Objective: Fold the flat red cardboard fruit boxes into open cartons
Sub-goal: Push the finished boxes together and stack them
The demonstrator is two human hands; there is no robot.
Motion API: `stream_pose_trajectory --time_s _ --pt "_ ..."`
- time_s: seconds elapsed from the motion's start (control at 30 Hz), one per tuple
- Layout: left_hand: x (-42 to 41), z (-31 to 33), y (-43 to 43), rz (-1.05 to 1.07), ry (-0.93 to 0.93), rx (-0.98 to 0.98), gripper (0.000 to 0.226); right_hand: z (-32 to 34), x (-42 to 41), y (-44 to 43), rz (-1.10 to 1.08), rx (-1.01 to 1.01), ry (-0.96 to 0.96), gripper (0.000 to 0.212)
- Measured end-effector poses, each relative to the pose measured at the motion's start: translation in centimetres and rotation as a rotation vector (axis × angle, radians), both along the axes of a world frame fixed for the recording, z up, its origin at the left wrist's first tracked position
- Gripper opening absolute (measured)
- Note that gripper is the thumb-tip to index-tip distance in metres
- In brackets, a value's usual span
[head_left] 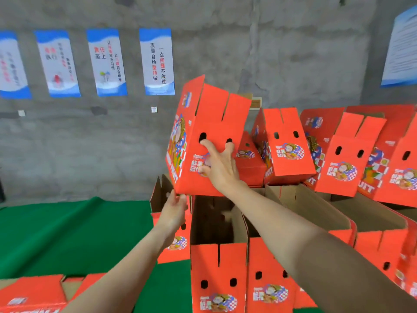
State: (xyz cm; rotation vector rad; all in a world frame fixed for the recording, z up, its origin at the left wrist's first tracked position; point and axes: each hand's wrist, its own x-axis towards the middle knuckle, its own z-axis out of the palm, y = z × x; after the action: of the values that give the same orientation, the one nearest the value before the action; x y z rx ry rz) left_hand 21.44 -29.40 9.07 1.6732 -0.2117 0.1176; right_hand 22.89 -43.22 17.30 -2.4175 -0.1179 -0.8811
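At the centre of the frame, a folded-up red carton [212,123] is held in the air, tilted to the left with its top flaps standing open. It hangs above a row of open cartons [218,263] in the lower middle. The right grip [222,167] lies spread against the front panel. Its fingers [204,142] are nearly straight, their tips reaching the two dark hand holes, and the thumb presses on the printed label. It steadies the panel and does not close round it. The left grip [174,210] comes up under the lower left corner. Its fingers appear loosely extended, touching the bottom edge and propping it, not pinching.

The carton looks like corrugated board, so it is probably light and stiff along the panels. It would give at the creases and at the slotted flaps. The firm places to hold look like the bottom edge and the hand holes. The free flaps would likely bend or tear if pulled.

More finished cartons [291,150] lean in a stack at the right of the frame. Flat boxes [31,292] wait at the lower left, on a bench with a green cover [67,233].
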Motion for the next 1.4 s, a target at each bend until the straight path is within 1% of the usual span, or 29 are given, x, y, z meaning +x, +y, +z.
stream_pose_trajectory --time_s 0.07,0.1,0.17,0.2,0.23,0.3,0.4,0.5,0.53,0.63,0.67,0.7,0.73,0.8,0.83,0.9,1.0,1.1,1.3,1.4 --pt "1.7 -1.3 -0.9 -0.034 -0.072 0.206 0.046 -0.8 2.7 -1.3 -0.036 -0.008 0.033 0.074" --pt "2.3 -2.0 -1.3 -0.066 -0.102 0.317 0.057 -1.4 3.9 -1.9 -0.065 -0.030 0.054 0.075" --pt "2.9 -3.4 -1.8 -0.112 -0.158 0.546 0.077 -2.7 5.8 -2.6 -0.121 -0.113 0.115 0.076" --pt "3.1 -4.1 -1.9 -0.122 -0.192 0.643 0.083 -3.4 6.5 -2.6 -0.139 -0.168 0.148 0.076" --pt "3.2 -4.7 -2.1 -0.120 -0.228 0.717 0.086 -3.9 7.1 -2.6 -0.157 -0.221 0.180 0.077" --pt "3.3 -5.5 -2.4 -0.076 -0.275 0.785 0.082 -4.9 8.2 -2.3 -0.203 -0.292 0.240 0.086" --pt "3.4 -5.9 -2.4 -0.035 -0.292 0.803 0.073 -5.2 9.6 -2.2 -0.229 -0.324 0.318 0.103" --pt "3.4 -6.1 -2.4 -0.034 -0.295 0.820 0.071 -4.7 10.1 -2.1 -0.202 -0.289 0.381 0.108" --pt "3.4 -6.1 -2.5 -0.032 -0.294 0.820 0.070 -4.8 10.0 -1.9 -0.211 -0.273 0.356 0.107" --pt "3.4 -6.0 -2.5 -0.013 -0.306 0.822 0.068 -6.5 9.5 -1.3 -0.266 -0.305 0.120 0.100" --pt "3.4 -6.0 -2.6 -0.009 -0.310 0.818 0.068 -7.5 9.4 -1.2 -0.242 -0.337 0.105 0.098" --pt "3.4 -6.0 -2.6 -0.009 -0.308 0.813 0.068 -8.5 9.4 -1.1 -0.202 -0.369 0.156 0.096" --pt "3.4 -6.0 -2.7 -0.013 -0.303 0.807 0.067 -9.3 9.6 -1.1 -0.164 -0.371 0.253 0.093" --pt "3.4 -6.0 -2.8 -0.019 -0.291 0.802 0.067 -9.8 10.0 -1.1 -0.127 -0.307 0.464 0.087" --pt "3.4 -5.9 -2.7 -0.020 -0.288 0.805 0.067 -9.8 10.2 -1.1 -0.114 -0.279 0.523 0.084" --pt "3.5 -5.8 -2.7 -0.020 -0.283 0.812 0.066 -9.8 10.2 -0.9 -0.093 -0.262 0.576 0.081" --pt "3.4 -5.8 -2.7 -0.030 -0.289 0.792 0.065 -9.9 9.9 -1.0 -0.073 -0.236 0.579 0.080" --pt "3.3 -5.7 -2.8 -0.047 -0.268 0.757 0.065 -9.6 8.9 -0.8 -0.066 -0.247 0.526 0.078" --pt "2.2 -5.1 -1.8 -0.118 -0.127 0.521 0.059 -8.3 6.1 0.4 -0.042 -0.292 0.465 0.064" --pt "1.3 -4.9 -0.4 -0.085 -0.129 0.486 0.055 -7.5 4.8 1.5 -0.044 -0.298 0.429 0.060"
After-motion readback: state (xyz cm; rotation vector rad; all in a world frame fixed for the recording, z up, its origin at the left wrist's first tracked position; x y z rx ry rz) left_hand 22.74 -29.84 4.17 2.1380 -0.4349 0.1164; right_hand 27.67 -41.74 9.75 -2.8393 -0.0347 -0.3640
